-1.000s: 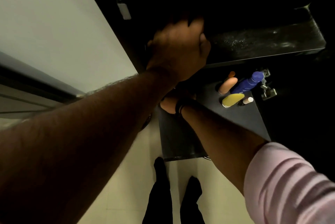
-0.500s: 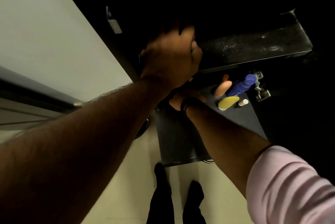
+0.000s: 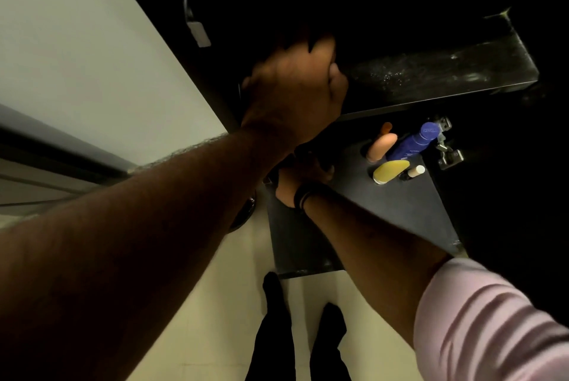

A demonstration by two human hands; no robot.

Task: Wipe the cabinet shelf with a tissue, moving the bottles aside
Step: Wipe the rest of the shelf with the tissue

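Observation:
My left hand [image 3: 295,88] rests at the left end of the dusty dark upper shelf [image 3: 446,72], its fingers reaching into the dark, where they are hidden. Just below it, my right hand [image 3: 304,171] lies on the lower shelf [image 3: 400,211], mostly covered by my left wrist. No tissue is visible. Several bottles stand close together at the back right of the lower shelf: an orange one [image 3: 381,146], a blue one [image 3: 414,142], a yellow one [image 3: 389,171] and a small white-capped one [image 3: 415,171].
A metal door hinge [image 3: 446,149] sits right of the bottles. A pale wall [image 3: 77,57] runs along the left. Below are a light tiled floor [image 3: 215,303] and my dark trouser legs [image 3: 277,334]. The cabinet interior is very dark.
The view has shifted a little. My right hand has edged slightly on the lower shelf, while my left hand stays at the upper shelf's left end. The bottles have not moved.

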